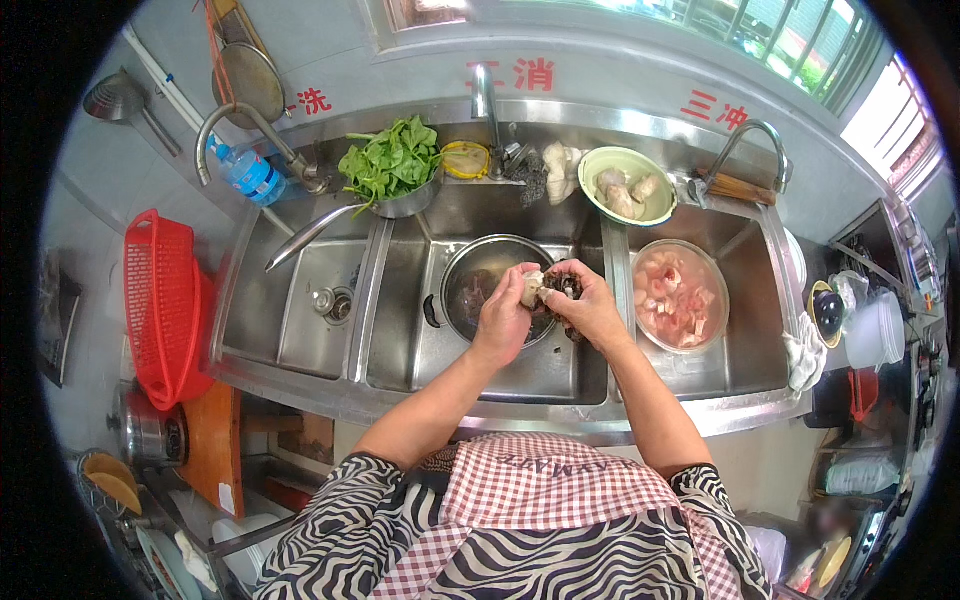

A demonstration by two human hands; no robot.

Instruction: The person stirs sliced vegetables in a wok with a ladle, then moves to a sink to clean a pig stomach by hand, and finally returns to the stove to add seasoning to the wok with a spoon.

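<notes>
Above the middle sink, my left hand grips a pale, knobbly lump of food between thumb and fingers. My right hand holds a dark, tangled clump against the lump's right side; whether it is a scouring pad or food cannot be made out. Both hands are over the right part of a round metal pot in the sink. Dark pieces lie in liquid in this pot, partly hidden by my hands.
The right sink holds a bowl of pink meat chunks in liquid. Behind stand a pale-green enamel bowl with several pale lumps, and a long-handled pan of leafy greens. Taps rise at the back; red plastic baskets stand left.
</notes>
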